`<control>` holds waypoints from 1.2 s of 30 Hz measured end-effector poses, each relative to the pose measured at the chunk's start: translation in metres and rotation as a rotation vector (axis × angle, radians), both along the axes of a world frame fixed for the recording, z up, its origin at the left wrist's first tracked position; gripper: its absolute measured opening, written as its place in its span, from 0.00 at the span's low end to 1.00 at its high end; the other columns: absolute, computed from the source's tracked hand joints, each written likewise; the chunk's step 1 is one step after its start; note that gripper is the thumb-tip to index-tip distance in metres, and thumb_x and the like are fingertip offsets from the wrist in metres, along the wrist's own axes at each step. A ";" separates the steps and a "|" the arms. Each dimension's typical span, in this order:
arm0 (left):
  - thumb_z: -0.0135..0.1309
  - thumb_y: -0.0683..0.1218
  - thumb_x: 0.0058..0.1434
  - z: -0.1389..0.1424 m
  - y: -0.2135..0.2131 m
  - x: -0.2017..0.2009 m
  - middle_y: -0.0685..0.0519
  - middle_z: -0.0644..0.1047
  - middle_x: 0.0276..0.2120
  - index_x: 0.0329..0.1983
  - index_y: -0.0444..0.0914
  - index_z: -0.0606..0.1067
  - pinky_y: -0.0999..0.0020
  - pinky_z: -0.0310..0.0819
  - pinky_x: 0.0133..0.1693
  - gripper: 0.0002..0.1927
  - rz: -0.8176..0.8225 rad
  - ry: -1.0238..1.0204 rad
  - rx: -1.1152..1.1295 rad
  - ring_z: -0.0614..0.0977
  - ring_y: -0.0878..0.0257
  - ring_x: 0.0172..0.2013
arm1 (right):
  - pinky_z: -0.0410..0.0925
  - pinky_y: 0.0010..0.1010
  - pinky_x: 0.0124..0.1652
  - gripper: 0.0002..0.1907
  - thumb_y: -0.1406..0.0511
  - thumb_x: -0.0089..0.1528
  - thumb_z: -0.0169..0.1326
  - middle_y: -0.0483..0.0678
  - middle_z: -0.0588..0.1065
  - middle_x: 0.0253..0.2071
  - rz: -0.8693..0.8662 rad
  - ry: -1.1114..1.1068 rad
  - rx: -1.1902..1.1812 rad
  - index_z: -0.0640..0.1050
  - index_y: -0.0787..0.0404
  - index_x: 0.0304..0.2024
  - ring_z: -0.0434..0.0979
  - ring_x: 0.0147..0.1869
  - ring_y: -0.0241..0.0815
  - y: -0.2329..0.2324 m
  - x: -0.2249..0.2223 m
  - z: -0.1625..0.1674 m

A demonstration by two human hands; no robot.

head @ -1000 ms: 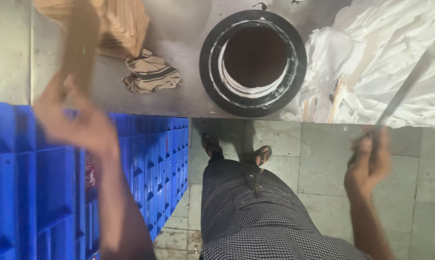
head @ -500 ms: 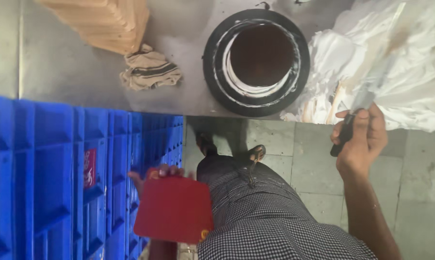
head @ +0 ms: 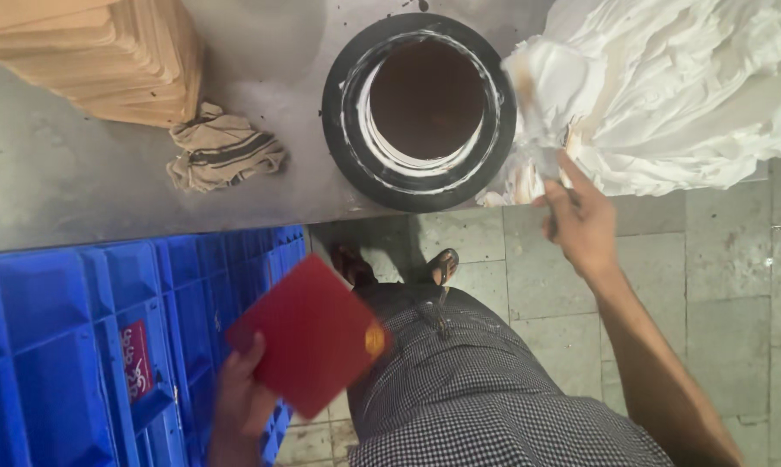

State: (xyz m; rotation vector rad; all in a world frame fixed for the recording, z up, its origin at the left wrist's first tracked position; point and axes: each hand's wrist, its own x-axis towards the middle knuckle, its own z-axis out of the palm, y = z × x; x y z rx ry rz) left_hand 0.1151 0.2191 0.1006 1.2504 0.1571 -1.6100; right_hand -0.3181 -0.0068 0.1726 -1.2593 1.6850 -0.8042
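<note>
While left hand [head: 239, 402] grips red square card [head: 308, 333], right hand [head: 580, 220] reaches white plastic [head: 667, 95].

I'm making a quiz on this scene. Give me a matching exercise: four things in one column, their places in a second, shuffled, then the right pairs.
Things:
1. red card
2. rag
3. crate
4. white cloth

Places:
A. heaped at the counter's right end
B. on the floor below the counter's edge
C. in the left hand
D. on the counter beside the wooden stack

Pairs: 1-C, 2-D, 3-B, 4-A
</note>
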 end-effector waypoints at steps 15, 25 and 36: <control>0.34 0.66 0.72 -0.080 -0.208 -0.060 0.48 0.65 0.71 0.74 0.39 0.61 0.46 0.58 0.71 0.36 0.249 0.357 -0.547 0.67 0.49 0.70 | 0.61 0.23 0.19 0.25 0.62 0.66 0.55 0.43 0.75 0.24 0.173 0.027 0.161 0.73 0.55 0.66 0.63 0.18 0.28 -0.031 0.083 -0.020; 0.30 0.71 0.70 -0.060 -0.202 -0.039 0.49 0.64 0.73 0.76 0.40 0.59 0.46 0.57 0.72 0.41 0.154 0.393 -0.595 0.65 0.49 0.72 | 0.63 0.20 0.26 0.23 0.62 0.67 0.59 0.41 0.76 0.27 0.255 -0.067 0.059 0.76 0.56 0.65 0.64 0.25 0.24 0.004 0.115 -0.046; 0.29 0.76 0.67 0.010 -0.111 -0.022 0.48 0.62 0.74 0.77 0.42 0.57 0.46 0.55 0.72 0.46 0.365 0.321 -0.579 0.63 0.48 0.72 | 0.73 0.23 0.31 0.17 0.65 0.66 0.56 0.45 0.82 0.32 0.614 -0.212 0.200 0.77 0.66 0.55 0.80 0.33 0.30 0.057 0.166 -0.034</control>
